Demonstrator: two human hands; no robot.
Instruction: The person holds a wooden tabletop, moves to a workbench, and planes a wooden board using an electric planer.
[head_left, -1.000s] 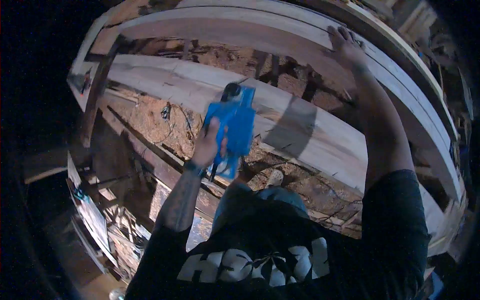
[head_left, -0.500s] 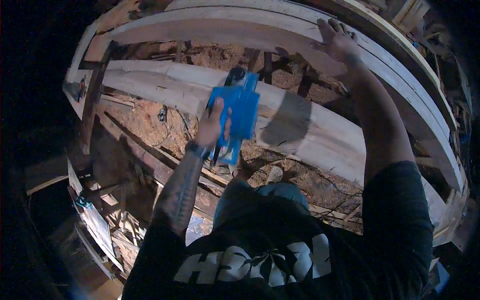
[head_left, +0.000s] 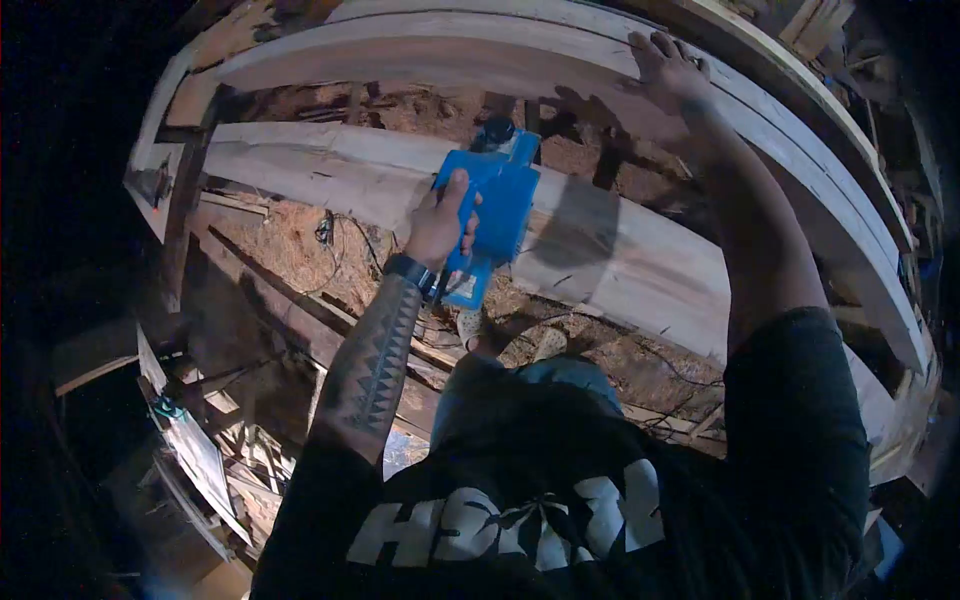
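A blue power tool [head_left: 502, 205] is held in my left hand [head_left: 440, 222], whose fingers wrap round its handle. The tool is over a long pale plank [head_left: 650, 275] and casts a dark shadow to its right. Farther off, my right hand [head_left: 668, 72] rests with spread fingers on the edge of another long, curved plank [head_left: 430, 38]. Nothing shows in that hand. Whether the tool's underside touches the wood is hidden.
Wood shavings [head_left: 290, 250] cover the ground between the planks, with a dark cable [head_left: 342, 235] lying on them. A dark upright beam [head_left: 182, 225] crosses at the left. Scrap wood [head_left: 240, 455] is piled at the lower left. My feet stand among the shavings.
My left hand has moved the blue tool to the right and slightly farther away along the plank. My right hand stays on the far plank, shifted slightly left in view.
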